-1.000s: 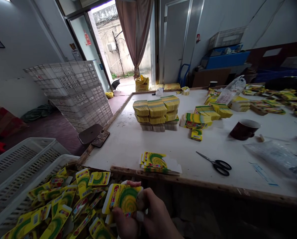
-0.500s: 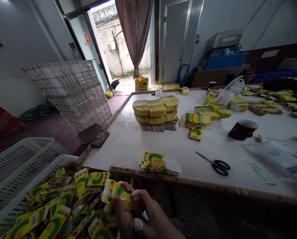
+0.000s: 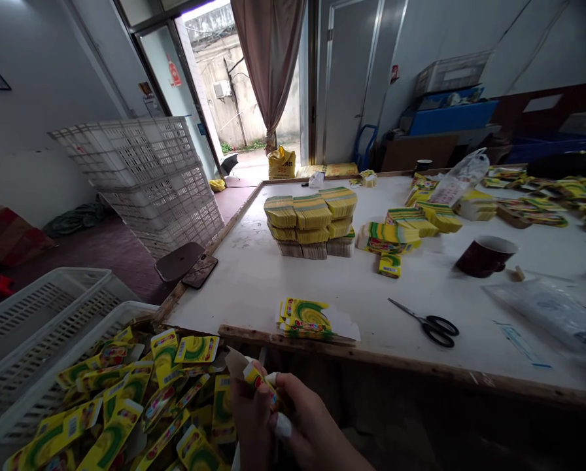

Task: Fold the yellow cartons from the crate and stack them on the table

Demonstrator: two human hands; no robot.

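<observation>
At 6 o'clock, close in: left hand [image 3: 248,418] and right hand [image 3: 317,435] pressed together around one card [image 3: 256,378], fingertips clamped on its lower part, its top poking up between them. White tape on the right fingers [image 3: 282,426]. Held in the air at the right edge of a heap of loose cards [image 3: 121,409], piled in a white bin [image 3: 38,392] at 8 o'clock.

Seemingly a fold or a squaring-up in hand. Best to keep both thumbs near the crease, line up the edges before pressing flat, press evenly, and spare the print from stray creases.

Thin and glossy by the look of it, yellow with green and a touch of red. Bent or turned nearly edge-on here, so little of the face on show.

Farther out, at 12 o'clock on the table [image 3: 254,288]: a small pile [image 3: 305,317] near the front edge. At 1 o'clock, scissors [image 3: 426,324]. Beyond them at 2 o'clock, a dark cup [image 3: 486,255]. Farther at 12, tall stacks [image 3: 312,222].
</observation>
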